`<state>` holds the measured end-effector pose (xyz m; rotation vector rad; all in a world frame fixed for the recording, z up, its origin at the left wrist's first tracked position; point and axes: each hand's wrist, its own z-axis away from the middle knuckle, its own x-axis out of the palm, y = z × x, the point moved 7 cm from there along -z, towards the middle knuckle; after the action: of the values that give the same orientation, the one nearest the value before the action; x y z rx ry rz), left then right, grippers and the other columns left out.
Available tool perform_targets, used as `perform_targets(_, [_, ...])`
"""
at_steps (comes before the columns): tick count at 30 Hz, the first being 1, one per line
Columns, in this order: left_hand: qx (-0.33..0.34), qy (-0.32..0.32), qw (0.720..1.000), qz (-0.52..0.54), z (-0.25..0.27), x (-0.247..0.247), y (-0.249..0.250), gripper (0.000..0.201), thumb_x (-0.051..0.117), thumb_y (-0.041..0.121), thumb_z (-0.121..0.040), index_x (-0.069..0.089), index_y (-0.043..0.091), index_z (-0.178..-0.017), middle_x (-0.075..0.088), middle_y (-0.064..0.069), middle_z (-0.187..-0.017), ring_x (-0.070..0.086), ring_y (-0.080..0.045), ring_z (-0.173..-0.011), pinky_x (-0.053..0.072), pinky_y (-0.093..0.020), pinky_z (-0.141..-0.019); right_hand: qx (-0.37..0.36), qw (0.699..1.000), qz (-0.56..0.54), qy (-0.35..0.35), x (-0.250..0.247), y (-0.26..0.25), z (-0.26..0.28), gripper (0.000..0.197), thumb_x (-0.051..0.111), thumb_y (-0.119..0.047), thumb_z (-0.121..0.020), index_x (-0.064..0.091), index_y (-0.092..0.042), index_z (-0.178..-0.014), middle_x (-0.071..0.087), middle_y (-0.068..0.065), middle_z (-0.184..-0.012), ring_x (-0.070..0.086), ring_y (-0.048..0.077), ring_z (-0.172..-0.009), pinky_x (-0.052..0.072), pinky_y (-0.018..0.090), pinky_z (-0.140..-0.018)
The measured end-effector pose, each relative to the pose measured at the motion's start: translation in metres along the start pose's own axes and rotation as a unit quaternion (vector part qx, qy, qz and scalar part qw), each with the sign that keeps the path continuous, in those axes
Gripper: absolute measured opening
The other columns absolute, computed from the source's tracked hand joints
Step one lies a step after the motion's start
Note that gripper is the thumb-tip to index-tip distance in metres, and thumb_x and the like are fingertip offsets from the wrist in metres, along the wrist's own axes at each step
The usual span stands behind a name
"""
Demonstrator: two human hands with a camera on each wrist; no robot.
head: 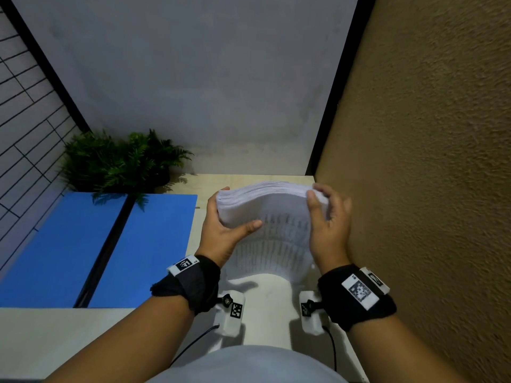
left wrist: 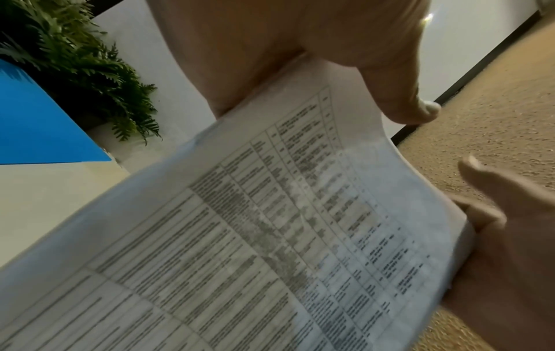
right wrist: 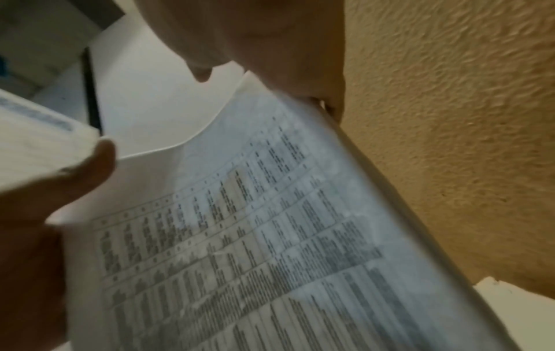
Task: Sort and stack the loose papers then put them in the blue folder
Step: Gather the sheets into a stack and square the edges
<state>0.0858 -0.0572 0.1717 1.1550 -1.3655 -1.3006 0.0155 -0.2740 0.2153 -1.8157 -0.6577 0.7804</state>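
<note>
You hold the papers (head: pixel 265 214) upright between your left hand (head: pixel 221 230) and right hand (head: pixel 329 225), both gripping the edges, the open folder (head: pixel 69 244) lying left beside a fern (head: pixel 119 161).

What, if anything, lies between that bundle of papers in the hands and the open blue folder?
Nothing visible does. The paper stack, held by the left hand and right hand, sits just right of the open blue folder. Fern fronds overhang only its far edge.

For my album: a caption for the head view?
Both hands, left hand and right hand, hold a paper stack beside the open blue folder.
</note>
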Motion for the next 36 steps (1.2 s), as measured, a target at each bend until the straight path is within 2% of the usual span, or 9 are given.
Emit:
perform_targets(3, [0.002, -0.001, 1.000, 0.001, -0.002, 0.002, 0.001, 0.102, 0.088, 0.042, -0.048, 0.036, 0.033, -0.136, 0.056, 0.012, -0.128, 0.056, -0.005, -0.117, 0.050, -0.025, -0.095, -0.002, 1.000, 0.007, -0.003, 0.001, 0.000, -0.004, 0.029, 0.058, -0.050, -0.089, 0.059, -0.035, -0.114, 0.044, -0.011, -0.114, 0.052, 0.010, -0.107, 0.054, 0.042, -0.093])
perform_targets(8, [-0.007, -0.001, 1.000, -0.004, -0.006, 0.003, -0.005, 0.103, 0.090, 0.042, -0.048, 0.036, 0.030, -0.136, 0.056, 0.007, -0.128, 0.057, -0.010, -0.117, 0.053, -0.030, -0.094, -0.008, 1.000, 0.021, 0.010, 0.001, 0.004, -0.005, 0.031, 0.057, -0.051, -0.088, 0.062, -0.028, -0.108, 0.042, -0.007, -0.112, 0.050, -0.002, -0.100, 0.056, 0.041, -0.089])
perform_targets(13, [-0.031, 0.016, 0.999, -0.009, -0.013, -0.001, -0.017, 0.104, 0.092, 0.039, -0.051, 0.038, 0.025, -0.138, 0.059, 0.005, -0.130, 0.059, -0.012, -0.118, 0.053, -0.037, -0.097, 0.015, 1.000, -0.013, 0.001, -0.001, 0.010, -0.005, 0.033, 0.059, -0.055, -0.085, 0.062, -0.036, -0.112, 0.046, -0.007, -0.118, 0.054, 0.014, -0.111, 0.056, 0.046, -0.091])
perform_targets(16, [-0.062, 0.011, 0.998, -0.002, -0.018, -0.001, -0.029, 0.095, 0.094, 0.031, -0.054, 0.047, 0.023, -0.136, 0.065, 0.003, -0.128, 0.062, -0.014, -0.117, 0.053, -0.040, -0.098, 0.038, 0.997, -0.062, -0.038, 0.001, 0.016, -0.008, 0.054, 0.065, -0.059, -0.079, 0.047, -0.050, -0.129, 0.047, -0.010, -0.135, 0.051, 0.018, -0.126, 0.049, 0.053, -0.100])
perform_targets(19, [-0.090, 0.004, 0.996, 0.021, -0.023, -0.002, -0.038, 0.080, 0.092, 0.020, -0.056, 0.057, 0.018, -0.128, 0.071, -0.005, -0.120, 0.067, -0.023, -0.112, 0.056, -0.048, -0.094, 0.062, 0.988, -0.112, -0.083, 0.007, 0.019, -0.003, 0.086, 0.083, -0.043, -0.070, 0.029, -0.059, -0.135, 0.049, -0.003, -0.140, 0.051, 0.022, -0.130, 0.048, 0.051, -0.102])
perform_targets(23, [-0.123, 0.000, 0.992, 0.023, -0.028, 0.000, -0.037, 0.062, 0.086, 0.006, -0.061, 0.064, 0.012, -0.119, 0.073, -0.006, -0.108, 0.067, -0.024, -0.102, 0.056, -0.035, -0.082, 0.235, 0.953, -0.141, -0.128, 0.016, 0.066, -0.007, 0.095, 0.095, -0.040, -0.045, 0.053, -0.025, -0.129, 0.068, 0.001, -0.118, 0.065, 0.024, -0.112, 0.052, 0.054, -0.095])
perform_targets(27, [-0.132, 0.015, 0.991, 0.032, -0.033, 0.003, -0.027, 0.043, 0.080, -0.008, -0.067, 0.067, 0.006, -0.106, 0.071, -0.005, -0.093, 0.065, -0.022, -0.091, 0.052, -0.027, -0.071, 0.261, 0.944, -0.150, -0.137, 0.024, 0.070, -0.013, 0.054, 0.084, -0.003, -0.063, 0.065, -0.009, -0.114, 0.072, 0.010, -0.111, 0.065, 0.029, -0.110, 0.050, 0.056, -0.099])
perform_targets(31, [-0.109, 0.014, 0.992, 0.055, -0.034, -0.009, -0.016, 0.044, 0.083, -0.005, -0.065, 0.069, 0.003, -0.106, 0.074, -0.010, -0.097, 0.068, -0.024, -0.093, 0.055, -0.033, -0.078, 0.213, 0.952, -0.181, -0.126, 0.018, 0.055, -0.016, 0.047, 0.085, -0.006, -0.063, 0.068, -0.015, -0.106, 0.073, 0.010, -0.107, 0.067, 0.029, -0.107, 0.055, 0.048, -0.093])
perform_targets(36, [-0.088, 0.011, 0.995, 0.054, -0.025, -0.017, -0.027, 0.087, 0.094, 0.023, -0.051, 0.056, 0.012, -0.128, 0.069, -0.012, -0.120, 0.066, -0.026, -0.110, 0.058, -0.041, -0.088, 0.188, 0.962, -0.184, -0.075, 0.009, 0.054, 0.000, 0.085, 0.093, -0.032, -0.049, 0.054, -0.022, -0.124, 0.065, 0.005, -0.119, 0.064, 0.025, -0.111, 0.057, 0.043, -0.090])
